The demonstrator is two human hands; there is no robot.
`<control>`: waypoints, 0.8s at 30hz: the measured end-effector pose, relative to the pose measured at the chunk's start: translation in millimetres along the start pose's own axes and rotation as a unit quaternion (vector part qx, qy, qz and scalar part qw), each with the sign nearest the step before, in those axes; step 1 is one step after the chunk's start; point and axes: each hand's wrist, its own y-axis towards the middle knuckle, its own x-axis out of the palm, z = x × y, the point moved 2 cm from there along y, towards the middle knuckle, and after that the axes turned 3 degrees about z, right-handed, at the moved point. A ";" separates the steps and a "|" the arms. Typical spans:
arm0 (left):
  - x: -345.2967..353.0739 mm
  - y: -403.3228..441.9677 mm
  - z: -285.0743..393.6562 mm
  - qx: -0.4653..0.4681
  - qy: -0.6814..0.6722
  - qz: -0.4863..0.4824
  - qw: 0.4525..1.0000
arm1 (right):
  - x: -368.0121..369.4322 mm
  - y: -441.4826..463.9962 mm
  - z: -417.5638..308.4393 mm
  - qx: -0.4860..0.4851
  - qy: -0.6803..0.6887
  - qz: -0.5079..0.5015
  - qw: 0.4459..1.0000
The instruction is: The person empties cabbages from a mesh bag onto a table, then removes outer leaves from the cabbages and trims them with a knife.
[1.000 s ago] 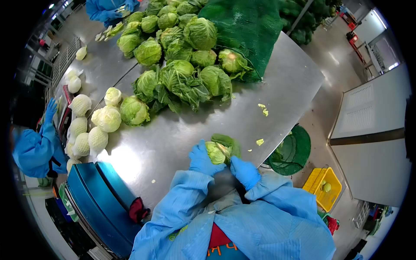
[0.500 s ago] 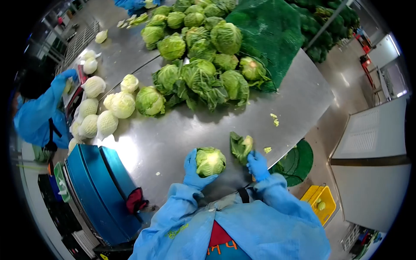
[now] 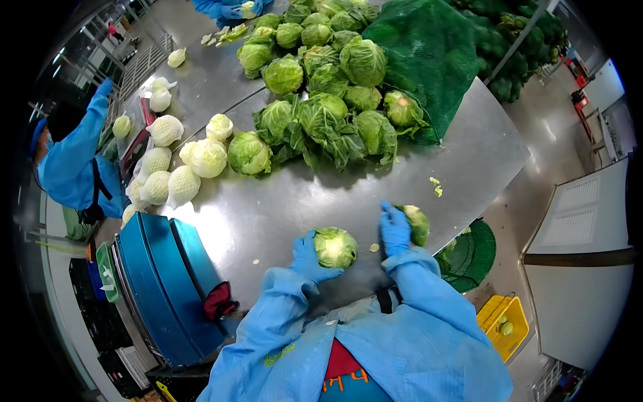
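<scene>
cabbage: the trimmed cabbage (image 3: 335,248) sits in front of you at the near part of the metal surface (image 3: 462,151), just beside your left palm.
weight and firmness: expect a fairly heavy, stiff ball for its size; it should take a steady squeeze without giving much.
skin: the pale outer leaves look smooth and probably slide a little against your glove; their edges are likely to tear if you pinch them.
where to hold: cup the round sides with spread fingers and let the palm bear the load, rather than hooking a single leaf.
left grip: your left grip (image 3: 309,259) is curled about the left side of the cabbage, part-way open to its width and in contact with it.
right grip: your right grip (image 3: 395,229) is close against the leaf piece (image 3: 416,224); the fingers blur there, so you cannot tell how firmly they close on it.
leaf piece: likely light and bendy, thicker at the rib, which would be the sounder place to take hold.
arms: both your forearms reach forward from the body, elbows bent and apart; the right hand points away from you, farther out than the left.
</scene>
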 end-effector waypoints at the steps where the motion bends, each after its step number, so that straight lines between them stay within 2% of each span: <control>1: 0.6 -3.5 5.5 -0.042 0.058 0.000 0.997 | -17.3 -3.2 21.8 0.005 -0.019 0.049 0.999; 2: 2.0 -3.3 8.6 -0.080 0.114 0.000 0.990 | -41.7 -8.5 29.5 0.129 0.082 0.052 0.987; 3: 5.4 0.2 10.6 -0.069 0.038 0.010 0.997 | -69.4 -13.2 27.8 0.247 0.180 0.056 0.950; 5: 14.4 6.4 10.5 -0.049 -0.117 0.029 0.991 | -120.5 -21.6 29.6 0.290 0.174 0.125 0.933; 7: 29.4 15.6 -3.1 0.023 -0.217 0.008 0.976 | -145.8 -25.9 49.1 0.245 0.100 0.184 0.947; 8: 37.0 18.0 -10.3 0.058 -0.265 -0.004 0.963 | -148.0 -33.6 56.1 0.207 0.190 0.139 0.950; 9: 41.4 18.2 -5.4 0.065 -0.218 0.032 0.973 | -137.6 -34.0 52.8 0.254 0.318 0.054 0.912; 10: 46.9 17.1 3.5 0.071 -0.168 0.061 0.981 | -119.4 -40.4 41.6 0.297 0.439 -0.026 0.847; 11: 49.5 18.4 8.3 0.081 -0.137 0.059 0.985 | -103.7 -46.2 8.8 0.148 0.229 -0.090 0.958; 12: 52.2 19.9 13.0 0.091 -0.107 0.058 0.988 | -86.1 -49.5 -30.8 -0.012 -0.004 -0.148 0.989; 14: 55.3 27.9 18.4 0.113 -0.090 0.011 0.989 | -64.1 -52.5 -73.2 -0.090 -0.139 -0.152 0.974; 17: 56.0 30.8 7.2 0.056 -0.029 0.006 0.998 | -41.7 -51.9 -78.9 -0.067 -0.216 -0.212 0.951; 21: 52.8 32.9 9.8 0.047 -0.004 -0.001 0.999 | -42.1 -33.2 -70.7 -0.090 -0.202 -0.300 0.928; 24: 56.1 37.2 12.4 0.051 0.027 -0.003 0.998 | -43.8 -21.6 -77.3 -0.094 -0.232 -0.331 0.910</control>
